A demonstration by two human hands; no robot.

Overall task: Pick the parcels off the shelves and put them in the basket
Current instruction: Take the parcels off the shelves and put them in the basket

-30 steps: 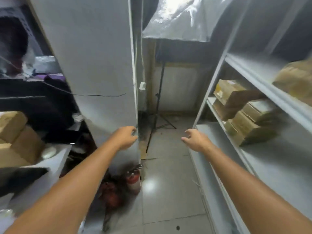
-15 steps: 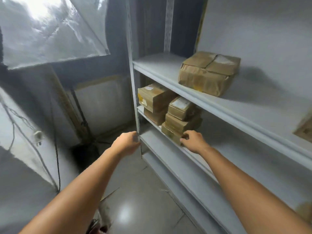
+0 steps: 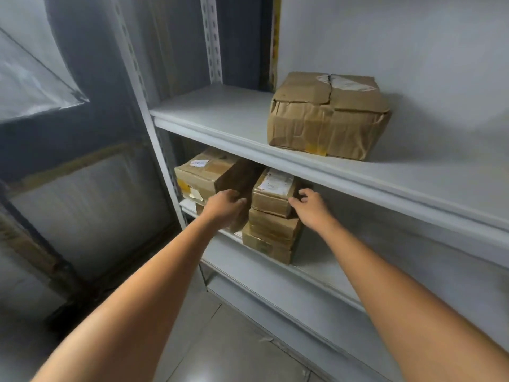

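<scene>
A stack of three small brown parcels [image 3: 271, 235] stands on the middle shelf [image 3: 316, 271]. Its top parcel [image 3: 274, 193] bears a white label. My left hand [image 3: 224, 206] is just left of that top parcel with loosely curled fingers, in front of a bigger brown box [image 3: 209, 175]. My right hand [image 3: 312, 209] is at the parcel's right end, thumb against its corner and fingers spread. Neither hand grips it. A large crumpled parcel [image 3: 327, 117] sits on the upper shelf [image 3: 220, 117]. No basket is in view.
The white metal rack has a perforated upright [image 3: 154, 128] at its left end and a lower shelf [image 3: 275, 307] beneath the stack. A tiled floor [image 3: 234, 351] lies below. A sheet of clear plastic [image 3: 30, 78] hangs at the upper left.
The view has swung right and closer to the rack. Both hands have moved forward and up from the shelf edge to either side of the stack's top parcel.
</scene>
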